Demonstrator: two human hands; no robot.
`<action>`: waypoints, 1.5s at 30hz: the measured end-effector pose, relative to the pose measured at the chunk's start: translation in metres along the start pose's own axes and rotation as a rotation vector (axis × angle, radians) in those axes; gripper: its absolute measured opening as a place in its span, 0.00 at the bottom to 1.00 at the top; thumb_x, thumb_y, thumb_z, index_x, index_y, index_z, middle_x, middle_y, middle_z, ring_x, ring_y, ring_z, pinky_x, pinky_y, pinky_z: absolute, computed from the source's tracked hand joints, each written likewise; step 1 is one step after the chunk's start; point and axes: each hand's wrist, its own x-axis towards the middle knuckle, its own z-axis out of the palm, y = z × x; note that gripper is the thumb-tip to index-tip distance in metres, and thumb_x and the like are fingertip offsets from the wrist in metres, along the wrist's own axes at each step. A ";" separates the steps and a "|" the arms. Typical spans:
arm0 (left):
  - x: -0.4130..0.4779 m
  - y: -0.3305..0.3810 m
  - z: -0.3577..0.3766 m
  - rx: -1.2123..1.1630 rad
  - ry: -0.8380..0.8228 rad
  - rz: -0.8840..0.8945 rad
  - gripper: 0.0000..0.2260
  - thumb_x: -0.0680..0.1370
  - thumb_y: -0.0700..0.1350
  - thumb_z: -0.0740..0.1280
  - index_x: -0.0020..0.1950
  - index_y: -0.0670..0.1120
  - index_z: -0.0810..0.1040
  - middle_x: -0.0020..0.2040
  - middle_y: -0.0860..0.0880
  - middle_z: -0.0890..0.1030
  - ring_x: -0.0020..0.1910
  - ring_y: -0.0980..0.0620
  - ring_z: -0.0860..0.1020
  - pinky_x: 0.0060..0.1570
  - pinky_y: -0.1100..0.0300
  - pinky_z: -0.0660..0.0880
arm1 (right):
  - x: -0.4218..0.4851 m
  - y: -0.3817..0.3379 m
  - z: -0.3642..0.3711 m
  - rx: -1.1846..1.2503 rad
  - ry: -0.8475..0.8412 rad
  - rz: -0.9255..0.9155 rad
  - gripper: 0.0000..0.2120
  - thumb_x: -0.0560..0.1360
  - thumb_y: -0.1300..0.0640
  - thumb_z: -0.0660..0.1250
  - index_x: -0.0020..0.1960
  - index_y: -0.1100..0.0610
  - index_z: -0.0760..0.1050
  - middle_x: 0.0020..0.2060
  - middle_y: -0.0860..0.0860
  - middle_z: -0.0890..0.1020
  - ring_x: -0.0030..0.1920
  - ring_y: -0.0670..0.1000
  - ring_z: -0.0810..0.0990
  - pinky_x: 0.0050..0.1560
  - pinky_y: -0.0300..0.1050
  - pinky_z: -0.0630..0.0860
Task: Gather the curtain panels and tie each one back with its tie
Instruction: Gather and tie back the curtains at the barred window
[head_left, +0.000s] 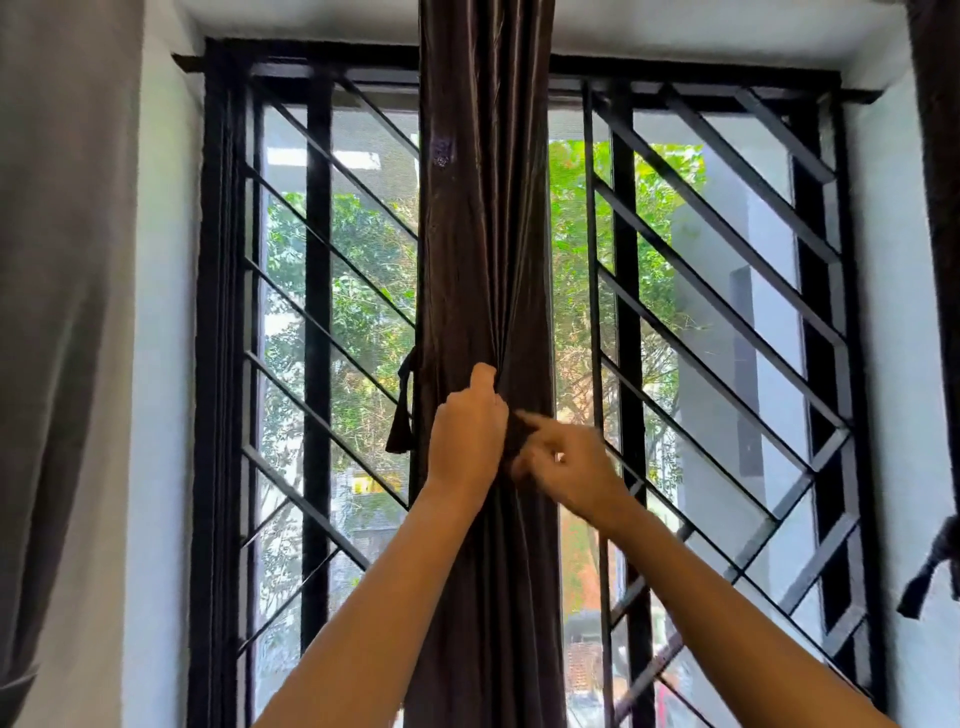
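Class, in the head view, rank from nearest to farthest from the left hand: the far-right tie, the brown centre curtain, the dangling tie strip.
1. Gripped by left hand: brown centre curtain.
2. Just left: dangling tie strip.
3. Frame's right edge: far-right tie.

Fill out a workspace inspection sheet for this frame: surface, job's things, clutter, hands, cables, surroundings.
Surface: nothing seen.
Job's things: curtain gathered mid-window; tie end hangs at its left edge; right curtain at frame edge, with right tie hanging.
Clutter: nothing seen.
Hands: left hand grips curtain; right hand blurred at curtain, grip unclear.
Cables: nothing seen.
Surroundings: grille, white wall, grey curtain at left, trees outside.
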 end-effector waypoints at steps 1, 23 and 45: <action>-0.006 -0.001 0.002 0.001 0.014 0.004 0.14 0.79 0.39 0.59 0.65 0.41 0.70 0.42 0.36 0.82 0.44 0.35 0.80 0.39 0.48 0.73 | 0.003 -0.003 -0.004 0.093 0.183 0.027 0.12 0.73 0.63 0.62 0.39 0.55 0.83 0.54 0.56 0.83 0.45 0.48 0.83 0.38 0.33 0.73; -0.035 -0.027 0.005 -0.374 0.215 -0.328 0.17 0.77 0.42 0.64 0.64 0.38 0.68 0.60 0.41 0.72 0.60 0.44 0.70 0.60 0.57 0.65 | 0.045 -0.039 0.022 -0.079 0.383 0.077 0.19 0.79 0.67 0.56 0.33 0.52 0.58 0.26 0.48 0.64 0.26 0.45 0.62 0.27 0.34 0.62; -0.010 0.004 -0.011 -0.648 0.170 -0.425 0.12 0.74 0.37 0.70 0.57 0.40 0.78 0.45 0.49 0.81 0.38 0.60 0.76 0.35 0.82 0.66 | 0.016 -0.027 0.054 -0.141 0.311 0.089 0.33 0.75 0.68 0.58 0.77 0.56 0.53 0.58 0.61 0.79 0.54 0.59 0.80 0.50 0.50 0.75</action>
